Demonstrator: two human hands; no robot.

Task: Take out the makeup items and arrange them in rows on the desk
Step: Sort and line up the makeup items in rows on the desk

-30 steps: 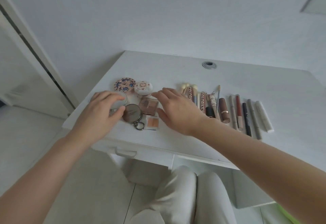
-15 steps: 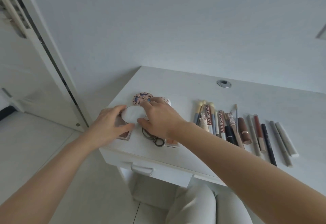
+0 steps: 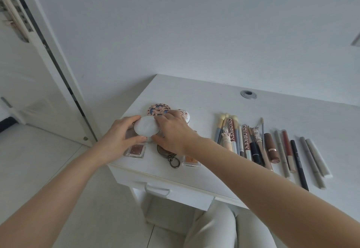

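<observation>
Both hands hold white round compact (image 3: 146,128) over counter (image 3: 214,99) corner: left hand (image 3: 118,140), right hand (image 3: 173,132) grip closed round its rim, likely squaring it into compacts' row.

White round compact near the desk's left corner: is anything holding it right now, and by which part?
Yes, both hands hold the white round compact by its rim: the left hand curls round its left edge, the right hand pinches its right edge.

i grip a round white compact (image 3: 146,128) with both hands near the surface's left edge; brushes, lipsticks and pencils (image 3: 270,146) lie in a row along the front edge.
</observation>
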